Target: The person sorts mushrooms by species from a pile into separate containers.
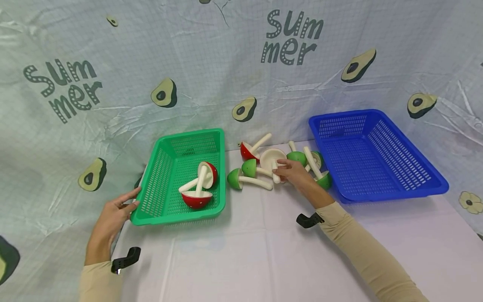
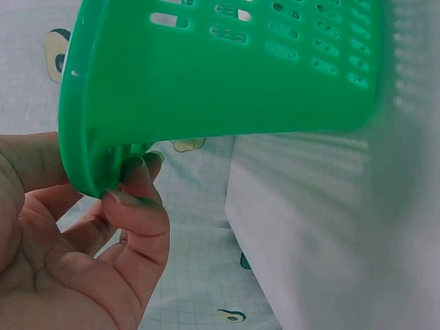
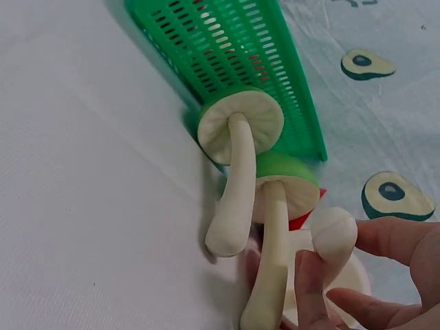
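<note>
My left hand (image 1: 113, 216) holds the left rim of the green basket (image 1: 177, 219). The left wrist view shows thumb and fingers pinching that rim from both sides. Inside the basket lie two red-capped toy mushrooms (image 1: 197, 201) with pale stems. My right hand (image 1: 299, 176) pinches the pale stem of a toy mushroom (image 1: 268, 157), whose cream underside faces up and whose cap colour is hidden. Close around it lie green-capped toy mushrooms (image 1: 235, 179) and a red-capped one (image 1: 248, 152). In the right wrist view, thumb and fingers close on the stem's end (image 3: 335, 237).
A blue basket (image 1: 392, 195) stands at the right, with several green-capped mushrooms (image 1: 323, 180) against its left side. Behind everything hangs a printed cloth (image 1: 211, 63) with avocados and lettering. The white tabletop (image 1: 234, 260) spreads in front of the baskets.
</note>
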`<action>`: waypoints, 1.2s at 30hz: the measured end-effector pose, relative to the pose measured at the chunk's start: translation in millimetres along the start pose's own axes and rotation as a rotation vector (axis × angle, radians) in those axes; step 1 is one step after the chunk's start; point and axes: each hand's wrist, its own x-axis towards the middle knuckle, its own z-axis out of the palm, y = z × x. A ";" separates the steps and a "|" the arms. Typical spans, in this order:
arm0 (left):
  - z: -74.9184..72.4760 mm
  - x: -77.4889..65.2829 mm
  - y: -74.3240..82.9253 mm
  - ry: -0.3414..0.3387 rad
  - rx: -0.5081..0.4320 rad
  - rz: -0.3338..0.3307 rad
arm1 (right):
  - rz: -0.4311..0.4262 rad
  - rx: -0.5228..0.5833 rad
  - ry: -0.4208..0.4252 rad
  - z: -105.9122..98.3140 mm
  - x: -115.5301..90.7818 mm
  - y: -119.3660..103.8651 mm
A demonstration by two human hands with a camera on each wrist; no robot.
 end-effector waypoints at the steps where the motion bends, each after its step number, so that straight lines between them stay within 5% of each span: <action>1: 0.2 -0.3 -0.3 0.001 -0.001 -0.001 | 0.000 0.003 -0.004 -0.4 -0.5 -0.2; 11: 0.8 -0.6 0.5 0.019 0.011 0.006 | -0.020 0.055 -0.022 -5.3 -1.7 -1.6; 18: 0.6 1.0 0.6 0.018 0.014 -0.003 | 0.039 0.035 -0.015 -9.3 0.4 -6.5; 36: 0.5 1.8 -2.0 0.013 0.010 -0.002 | -0.018 0.041 -0.026 -16.3 -1.0 -17.4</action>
